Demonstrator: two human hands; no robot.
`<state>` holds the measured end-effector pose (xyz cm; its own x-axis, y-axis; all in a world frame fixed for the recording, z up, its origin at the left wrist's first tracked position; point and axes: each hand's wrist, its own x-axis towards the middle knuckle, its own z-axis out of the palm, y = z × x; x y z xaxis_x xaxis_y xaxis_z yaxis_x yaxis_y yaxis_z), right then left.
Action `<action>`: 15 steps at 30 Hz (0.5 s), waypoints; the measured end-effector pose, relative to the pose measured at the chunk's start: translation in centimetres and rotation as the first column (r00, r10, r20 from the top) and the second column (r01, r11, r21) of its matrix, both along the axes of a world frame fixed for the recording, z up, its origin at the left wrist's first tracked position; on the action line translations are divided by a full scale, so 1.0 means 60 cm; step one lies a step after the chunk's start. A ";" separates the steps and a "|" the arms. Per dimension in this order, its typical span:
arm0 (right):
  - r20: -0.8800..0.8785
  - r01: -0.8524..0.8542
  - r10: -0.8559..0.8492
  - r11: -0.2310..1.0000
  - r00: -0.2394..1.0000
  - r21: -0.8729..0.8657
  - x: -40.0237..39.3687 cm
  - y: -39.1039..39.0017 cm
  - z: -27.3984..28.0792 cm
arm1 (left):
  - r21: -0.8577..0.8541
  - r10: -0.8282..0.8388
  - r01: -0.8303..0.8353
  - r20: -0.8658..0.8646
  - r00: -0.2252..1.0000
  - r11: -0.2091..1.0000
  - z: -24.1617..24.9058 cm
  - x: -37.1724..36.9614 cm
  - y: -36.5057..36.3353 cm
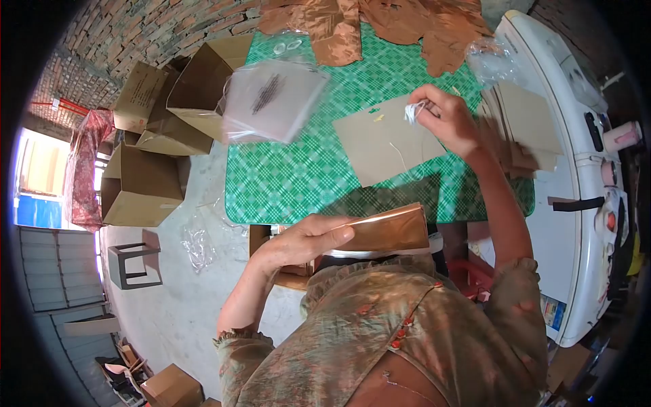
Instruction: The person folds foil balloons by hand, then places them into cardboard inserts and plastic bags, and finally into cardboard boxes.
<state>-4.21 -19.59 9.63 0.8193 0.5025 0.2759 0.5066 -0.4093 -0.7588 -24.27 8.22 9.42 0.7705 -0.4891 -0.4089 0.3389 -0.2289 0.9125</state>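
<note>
My left hand (308, 241) is closed around a flat, shiny copper-brown packet (390, 232), held level close to my body at the table's near edge. My right hand (447, 121) is raised over the table, its thumb and fingers pinching a small bunch of white string (411, 112). Below it lies a flat beige cardboard sheet (363, 146) with a small slot near its far edge. A thin pale strand and a small yellow scrap rest on that sheet. The tips of some right fingers are partly hidden behind the bunch.
A green checked cloth covers the table (285, 180). On it are a stack of clear plastic sleeves (271, 98), brown leather-like pieces (339, 34) and stacked cardboard sheets (525, 122). Open cartons (146, 180) stand left; a white appliance (569, 264) borders the right. A small stool (134, 264) is on the floor.
</note>
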 end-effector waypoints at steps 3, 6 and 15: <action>0.011 0.053 -0.055 0.992 0.998 0.116 0.022 0.010 -0.009 | -0.031 0.030 -0.031 -0.009 0.999 0.999 0.012 0.001 0.001; 0.119 0.048 -0.078 0.970 0.990 0.239 0.023 0.028 0.021 | -0.019 0.067 -0.068 -0.027 0.997 0.998 0.013 0.003 0.004; -0.077 -0.218 0.209 0.965 0.975 -0.142 0.012 0.009 -0.076 | 0.031 0.033 -0.031 -0.056 0.998 0.999 -0.011 0.004 0.004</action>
